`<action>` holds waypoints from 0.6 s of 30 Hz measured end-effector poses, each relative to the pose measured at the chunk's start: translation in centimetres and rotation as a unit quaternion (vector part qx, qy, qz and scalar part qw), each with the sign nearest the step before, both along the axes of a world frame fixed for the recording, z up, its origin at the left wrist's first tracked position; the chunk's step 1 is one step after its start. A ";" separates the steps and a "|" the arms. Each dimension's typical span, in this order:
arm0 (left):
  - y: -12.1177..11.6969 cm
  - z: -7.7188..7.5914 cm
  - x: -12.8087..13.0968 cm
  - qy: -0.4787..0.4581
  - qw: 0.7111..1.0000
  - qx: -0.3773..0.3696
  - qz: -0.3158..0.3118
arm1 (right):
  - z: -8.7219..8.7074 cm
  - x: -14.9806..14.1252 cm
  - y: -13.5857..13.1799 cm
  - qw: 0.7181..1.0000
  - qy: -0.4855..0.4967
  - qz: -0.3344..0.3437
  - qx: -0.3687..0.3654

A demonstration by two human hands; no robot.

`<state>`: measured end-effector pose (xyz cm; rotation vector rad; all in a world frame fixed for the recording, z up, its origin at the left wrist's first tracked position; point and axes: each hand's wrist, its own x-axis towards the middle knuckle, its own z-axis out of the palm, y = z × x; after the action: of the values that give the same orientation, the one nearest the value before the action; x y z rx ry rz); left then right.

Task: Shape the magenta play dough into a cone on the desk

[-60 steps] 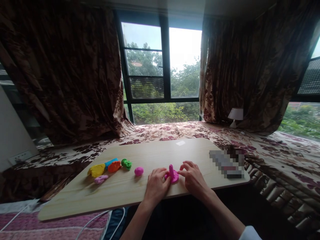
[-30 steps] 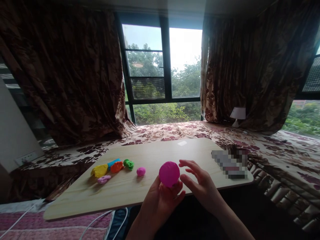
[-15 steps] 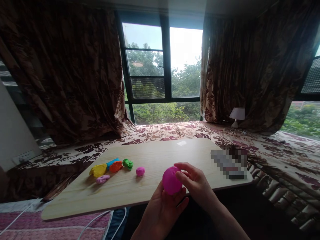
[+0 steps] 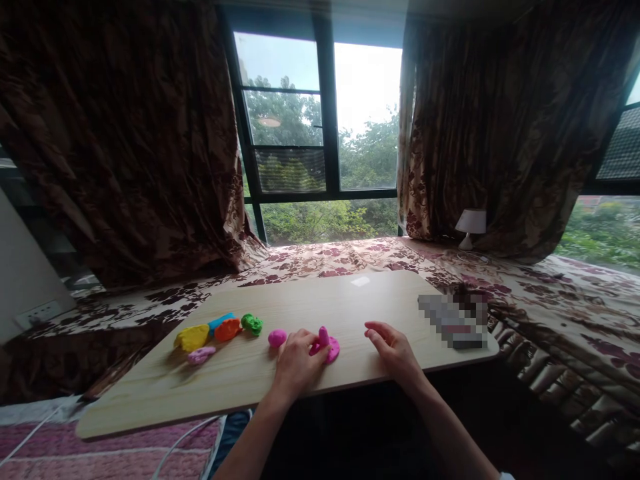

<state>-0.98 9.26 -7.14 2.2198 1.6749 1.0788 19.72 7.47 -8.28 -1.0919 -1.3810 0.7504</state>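
A bright pink clay shape point(image 4: 327, 345), a flat round base with a small post standing on it, rests on the light wooden table point(image 4: 310, 310). My left hand point(image 4: 296, 363) curls its fingers against the left side of that shape. My right hand point(image 4: 393, 348) lies on the table a little to the right, fingers loosely bent and apart, with nothing in it. A small pink clay ball point(image 4: 277, 338) sits just left of my left hand.
Clay pieces lie in a row at the table's left: green point(image 4: 253, 324), orange point(image 4: 227, 329), blue point(image 4: 221, 320), yellow point(image 4: 192, 337), pale pink point(image 4: 201, 355). A blurred-out object point(image 4: 454, 323) sits at the right edge. A small white lamp point(image 4: 470, 227) stands by the curtains.
My left hand has brought the pink clay shape down from in front of me onto the table. My right hand has let go of it and moved off to the right.
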 end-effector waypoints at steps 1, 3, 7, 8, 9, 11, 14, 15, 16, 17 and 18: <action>0.0 0.0 -0.1 0.014 1.000 0.008 0.001 | -0.2 0.0 0.1 1.000 -0.004 0.000 -0.002; 0.0 0.0 -0.1 0.036 0.999 0.025 0.003 | -0.5 -0.1 0.1 1.000 -0.013 -0.003 -0.003; -0.2 0.0 0.4 0.066 0.997 0.039 0.003 | -1.0 0.0 0.3 0.999 -0.038 -0.012 0.003; -0.3 0.0 0.5 0.070 0.997 0.042 0.003 | -1.1 0.0 0.3 0.999 -0.048 -0.015 0.005; -0.4 0.0 0.6 0.073 0.996 0.046 0.003 | -1.1 0.0 0.3 0.998 -0.058 -0.017 0.007; -0.6 -0.1 0.8 0.078 0.996 0.053 0.004 | -1.2 -0.1 0.2 0.996 -0.085 -0.023 0.013; -0.7 -0.5 0.9 0.085 0.995 0.050 0.004 | -0.9 -0.4 -0.2 0.989 -0.139 -0.028 0.027; -0.8 -0.7 0.9 0.085 0.995 0.048 0.005 | -0.8 -0.7 -0.5 0.986 -0.161 -0.028 0.035; -0.8 -0.9 0.9 0.085 0.995 0.047 0.005 | -0.6 -0.9 -0.7 0.981 -0.186 -0.027 0.044; -0.8 -1.1 0.9 0.084 0.995 0.046 0.005 | -0.4 -1.3 -1.0 0.976 -0.211 -0.026 0.053; -0.8 -1.2 0.8 0.082 0.996 0.046 0.005 | -0.3 -1.6 -1.2 0.969 -0.237 -0.024 0.063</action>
<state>-0.13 8.47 -8.33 2.4199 1.7328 1.0198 18.09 6.25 -8.55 -1.2482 -1.7692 0.3686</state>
